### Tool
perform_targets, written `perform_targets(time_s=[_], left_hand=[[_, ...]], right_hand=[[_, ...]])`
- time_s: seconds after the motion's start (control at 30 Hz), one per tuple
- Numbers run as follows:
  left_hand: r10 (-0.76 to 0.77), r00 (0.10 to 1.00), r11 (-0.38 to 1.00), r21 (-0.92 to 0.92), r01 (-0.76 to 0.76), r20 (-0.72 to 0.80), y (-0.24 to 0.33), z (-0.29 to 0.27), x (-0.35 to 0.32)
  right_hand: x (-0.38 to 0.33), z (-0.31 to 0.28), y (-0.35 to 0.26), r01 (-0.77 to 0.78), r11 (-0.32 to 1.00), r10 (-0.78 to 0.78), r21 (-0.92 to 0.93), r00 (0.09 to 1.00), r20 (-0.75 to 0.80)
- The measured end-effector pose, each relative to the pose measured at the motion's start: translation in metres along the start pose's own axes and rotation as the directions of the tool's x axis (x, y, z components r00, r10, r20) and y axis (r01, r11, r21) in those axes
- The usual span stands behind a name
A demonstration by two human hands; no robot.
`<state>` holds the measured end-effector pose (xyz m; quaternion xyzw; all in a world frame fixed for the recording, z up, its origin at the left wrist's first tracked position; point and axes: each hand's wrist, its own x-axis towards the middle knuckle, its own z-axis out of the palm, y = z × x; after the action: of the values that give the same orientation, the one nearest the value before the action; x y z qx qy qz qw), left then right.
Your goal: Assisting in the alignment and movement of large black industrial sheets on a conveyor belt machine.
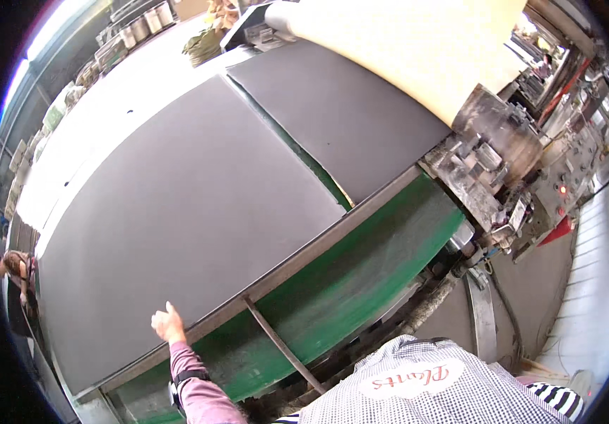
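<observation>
I've got left hand (169,325) at near edge of gray sheet (177,198), fingers curled, can't tell grip; right hand out of view.

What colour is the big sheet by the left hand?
The sheet is plain dark grey, seen best in the head view.

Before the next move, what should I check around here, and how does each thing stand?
1. Left grip holding the left sheet: cannot tell; it is at the near edge, contact unclear.
2. Right grip visible: not ok; it is out of view.
3. Left sheet apart from the right sheet: ok; a narrow gap runs between them.
4. Nobody else beside the left sheet: not ok; a person is by its left end.
5. Machine safe: cannot tell; a red light is lit, meaning unknown.
</observation>
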<state>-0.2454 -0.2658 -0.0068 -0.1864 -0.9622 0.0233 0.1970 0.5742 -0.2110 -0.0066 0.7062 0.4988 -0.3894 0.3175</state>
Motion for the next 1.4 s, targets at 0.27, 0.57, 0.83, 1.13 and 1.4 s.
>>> perform_targets(time_s=[0.27,0.57,0.83,1.13,1.4], left_hand=[[0.513,0.815,0.798,-0.501,-0.335,0.271,0.008,0.002,-0.027],[0.566,0.448,0.819,-0.41,-0.402,0.692,0.045,-0.066,-0.014],[0.585,0.422,0.802,-0.417,-0.428,0.693,0.176,-0.101,-0.06],[0.835,0.457,0.28,-0.951,0.129,0.308,0.252,-0.093,-0.066],[0.307,0.949,0.933,-0.22,-0.285,0.073,0.034,0.019,-0.008]], right_hand=[[0.01,0.053,0.038,0.014,0.994,-0.022,0.113,0.998,0.063],[0.004,0.051,0.056,-0.07,0.993,0.075,-0.092,0.996,0.051],[0.023,0.068,0.054,0.01,0.999,-0.01,0.048,1.0,0.008],[-0.025,0.02,-0.013,-0.018,0.995,0.01,0.094,0.997,0.079],[0.026,0.076,0.039,0.088,0.981,-0.093,0.173,0.995,0.021]])
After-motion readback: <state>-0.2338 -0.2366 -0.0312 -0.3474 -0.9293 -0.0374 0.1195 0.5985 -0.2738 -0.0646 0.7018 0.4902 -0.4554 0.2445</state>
